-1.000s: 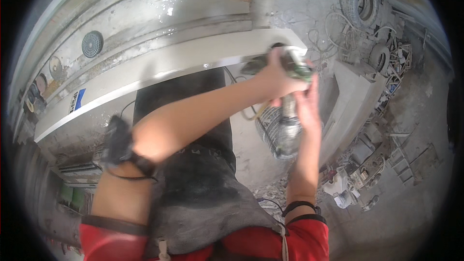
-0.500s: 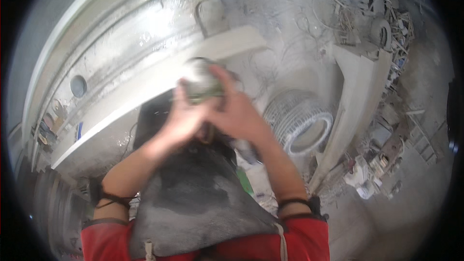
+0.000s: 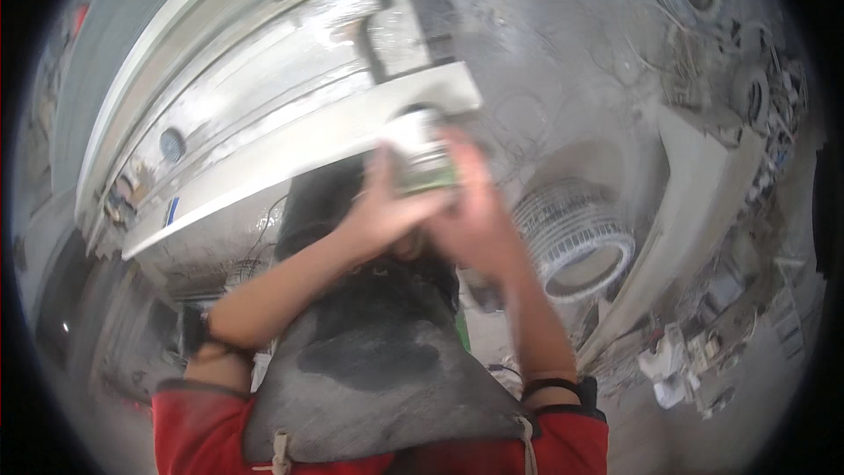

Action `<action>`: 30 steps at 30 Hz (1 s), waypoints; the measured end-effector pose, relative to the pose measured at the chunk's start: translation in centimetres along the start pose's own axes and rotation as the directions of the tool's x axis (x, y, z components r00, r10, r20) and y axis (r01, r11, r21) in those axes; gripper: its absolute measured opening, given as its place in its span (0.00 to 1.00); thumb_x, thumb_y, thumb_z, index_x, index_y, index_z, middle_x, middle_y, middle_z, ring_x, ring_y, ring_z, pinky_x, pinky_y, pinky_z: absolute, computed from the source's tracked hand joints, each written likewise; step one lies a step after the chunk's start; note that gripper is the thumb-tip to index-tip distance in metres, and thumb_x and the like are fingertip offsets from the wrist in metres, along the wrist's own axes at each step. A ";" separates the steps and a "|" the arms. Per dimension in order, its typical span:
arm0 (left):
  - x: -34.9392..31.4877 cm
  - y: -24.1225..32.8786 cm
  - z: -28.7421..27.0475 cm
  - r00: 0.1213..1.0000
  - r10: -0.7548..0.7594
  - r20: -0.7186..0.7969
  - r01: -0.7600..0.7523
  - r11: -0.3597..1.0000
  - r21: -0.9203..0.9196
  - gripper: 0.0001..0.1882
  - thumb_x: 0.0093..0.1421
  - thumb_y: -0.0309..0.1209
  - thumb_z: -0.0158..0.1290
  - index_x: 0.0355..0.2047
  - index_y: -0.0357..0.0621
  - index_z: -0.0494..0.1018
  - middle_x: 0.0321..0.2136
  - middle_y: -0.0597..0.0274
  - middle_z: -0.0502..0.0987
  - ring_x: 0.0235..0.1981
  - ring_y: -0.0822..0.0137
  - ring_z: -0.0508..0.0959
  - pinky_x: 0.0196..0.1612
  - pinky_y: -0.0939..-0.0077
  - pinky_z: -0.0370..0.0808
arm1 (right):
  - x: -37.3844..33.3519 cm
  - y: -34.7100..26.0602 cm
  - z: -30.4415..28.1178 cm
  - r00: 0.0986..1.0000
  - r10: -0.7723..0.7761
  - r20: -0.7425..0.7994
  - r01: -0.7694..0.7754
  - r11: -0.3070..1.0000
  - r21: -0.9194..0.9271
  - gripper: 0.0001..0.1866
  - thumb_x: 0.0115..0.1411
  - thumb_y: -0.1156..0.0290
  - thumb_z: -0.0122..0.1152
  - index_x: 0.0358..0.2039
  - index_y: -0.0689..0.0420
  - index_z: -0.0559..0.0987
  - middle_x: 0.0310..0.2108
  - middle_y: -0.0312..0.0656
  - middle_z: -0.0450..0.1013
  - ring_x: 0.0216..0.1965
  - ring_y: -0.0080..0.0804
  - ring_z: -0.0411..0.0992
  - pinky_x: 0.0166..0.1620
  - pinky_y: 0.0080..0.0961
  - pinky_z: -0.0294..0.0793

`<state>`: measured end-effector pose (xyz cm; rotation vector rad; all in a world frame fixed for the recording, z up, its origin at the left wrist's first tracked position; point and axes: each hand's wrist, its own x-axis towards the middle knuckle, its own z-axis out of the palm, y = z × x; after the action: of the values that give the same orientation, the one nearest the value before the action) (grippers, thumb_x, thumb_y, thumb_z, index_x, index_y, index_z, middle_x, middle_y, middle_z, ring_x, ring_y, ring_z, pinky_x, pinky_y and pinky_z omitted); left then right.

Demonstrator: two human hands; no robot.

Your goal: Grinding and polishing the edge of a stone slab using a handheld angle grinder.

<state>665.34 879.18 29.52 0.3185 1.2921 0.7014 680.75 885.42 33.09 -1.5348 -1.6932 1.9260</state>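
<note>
Both hands hold one smeared pale cylinder with a green band (image 3: 420, 142), its top edge dark, above the near edge of a long cream ledge (image 3: 325, 154). On its left side and underneath is my left hand (image 3: 387, 215), thumb up along the side. My right hand (image 3: 473, 211) wraps the other side, its fingers reaching up. Motion blurs the fingers and the cylinder, so its exact kind does not show. Below the hands hangs my dark apron (image 3: 378, 378), marked with a darker patch.
Beyond the ledge lies a shiny wet trough (image 3: 343, 26) with a round drain (image 3: 172, 145). Stacked tires (image 3: 585, 251) stand at the right, beside a tall pale slab (image 3: 677, 202). Scrap (image 3: 681, 365) litters the far right floor. A blue strip (image 3: 170, 211) sits on the ledge.
My hands and the cylinder have shifted right in the picture. The surroundings have also slid right and slightly turned as the view moved. Both hands still grip the cylinder.
</note>
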 end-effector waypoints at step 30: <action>0.0 -5.1 -1.4 0.921 0.340 0.192 -0.388 0.851 0.355 0.65 0.42 0.47 0.68 0.69 0.43 0.36 0.39 0.29 0.77 0.43 0.36 0.79 0.50 0.56 0.74 | -0.4 15.6 10.0 0.906 -0.111 -0.408 0.306 0.839 0.451 0.32 0.61 0.74 0.62 0.64 0.63 0.61 0.60 0.47 0.64 0.60 0.36 0.65 0.62 0.35 0.66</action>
<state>665.49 875.12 26.21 0.9399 1.2593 0.7276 681.01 873.24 19.20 -1.3232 -1.0350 1.6536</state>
